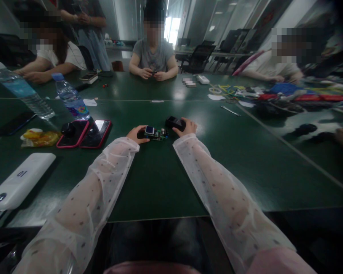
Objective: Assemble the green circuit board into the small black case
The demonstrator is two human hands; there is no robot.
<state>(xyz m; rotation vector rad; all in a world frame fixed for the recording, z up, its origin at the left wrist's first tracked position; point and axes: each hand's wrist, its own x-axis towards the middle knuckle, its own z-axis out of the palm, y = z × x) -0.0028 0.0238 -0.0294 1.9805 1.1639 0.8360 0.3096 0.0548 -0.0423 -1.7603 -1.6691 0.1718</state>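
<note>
My left hand (137, 135) grips the left end of a small green circuit board (159, 134) that carries a little screen, thumb in front and fingers behind. To its right, my right hand (188, 127) is closed around the right end of a black plastic case (175, 122). A narrow gap separates the board from the case. Both are at or just above the green tabletop (160, 179); I cannot tell whether they touch it. Sheer dotted sleeves cover both my forearms.
Left of my hands are two red-edged phones (96, 134), a yellow packet (41, 137), a white power bank (21, 179) and two water bottles (71, 97). A thin metal tool (230, 110) and tangled cables (231, 91) lie at the right. Several people are around the table.
</note>
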